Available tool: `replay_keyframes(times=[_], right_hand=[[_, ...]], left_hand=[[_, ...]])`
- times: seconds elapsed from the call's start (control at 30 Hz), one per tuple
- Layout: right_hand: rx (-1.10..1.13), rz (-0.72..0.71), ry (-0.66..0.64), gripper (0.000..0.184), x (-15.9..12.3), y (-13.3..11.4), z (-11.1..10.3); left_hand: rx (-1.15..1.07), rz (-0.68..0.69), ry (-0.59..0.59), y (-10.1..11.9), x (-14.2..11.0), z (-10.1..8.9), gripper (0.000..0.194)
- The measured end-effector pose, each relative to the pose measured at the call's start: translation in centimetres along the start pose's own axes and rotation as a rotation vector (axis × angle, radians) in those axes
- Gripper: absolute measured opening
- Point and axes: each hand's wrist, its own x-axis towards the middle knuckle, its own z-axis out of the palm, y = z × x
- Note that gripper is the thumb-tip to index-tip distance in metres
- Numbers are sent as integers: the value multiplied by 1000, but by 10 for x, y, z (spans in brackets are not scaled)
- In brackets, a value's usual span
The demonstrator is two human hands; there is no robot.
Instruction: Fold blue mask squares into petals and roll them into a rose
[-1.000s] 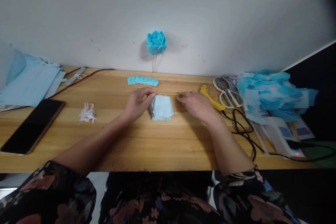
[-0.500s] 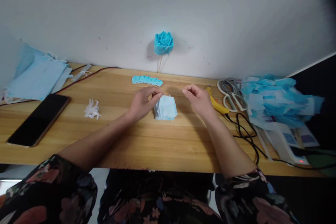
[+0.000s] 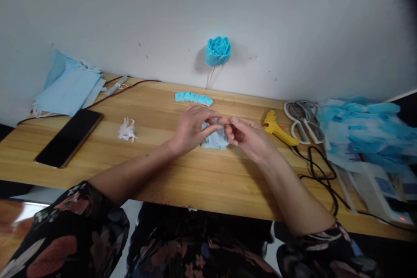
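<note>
My left hand (image 3: 197, 128) reaches over a small stack of light blue cloth squares (image 3: 216, 139), its fingers stretched out and its thumb held apart below them. From the right, my right hand (image 3: 246, 132) meets it at the fingertips, with the thumb pressed to the index finger and the other fingers curled. Whatever may be in that pinch is too small to make out. Both hands partly cover the stack. Just behind them lies a row of folded blue pieces (image 3: 193, 98).
A blue cloth flower (image 3: 218, 51) on a stick leans at the wall. To the right are a yellow glue gun (image 3: 278, 129), scissors (image 3: 306, 128), cables and a blue cloth heap (image 3: 368, 126). Leftward lie white scraps (image 3: 127, 130), a phone (image 3: 70, 138) and face masks (image 3: 70, 87).
My right hand has moved left until its fingertips meet my left hand's. My left thumb and fingers have parted. The whole view has shifted, so the table things appear further right.
</note>
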Motion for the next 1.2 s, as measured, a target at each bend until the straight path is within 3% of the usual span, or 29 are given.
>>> replay_keyframes(times=[0.17,0.3,0.4,0.6,0.87,1.07,1.2], right_hand=[[-18,-25,-64,31,-3,-1,2],[-47,-66,-71,33,-4,-4,-1],[45,-69,-86,35,-3,-5,-3],[186,-17,-181,47,0,-8,-2],[214,-55,-250,53,-2,-6,-6],[105,-155,-232,44,-2,-4,-5],[-71,-227,-127,43,2,1,-4]], left_hand=[[-142,-80,15,2,1,-2,14],[-436,-347,36,5,3,-4,21],[-536,-450,36,6,4,-5,23],[-510,-441,-3,7,3,-4,25],[-522,-453,-32,9,2,-5,24],[-520,-458,-31,11,3,-6,22],[-505,-436,-52,14,4,-6,15]])
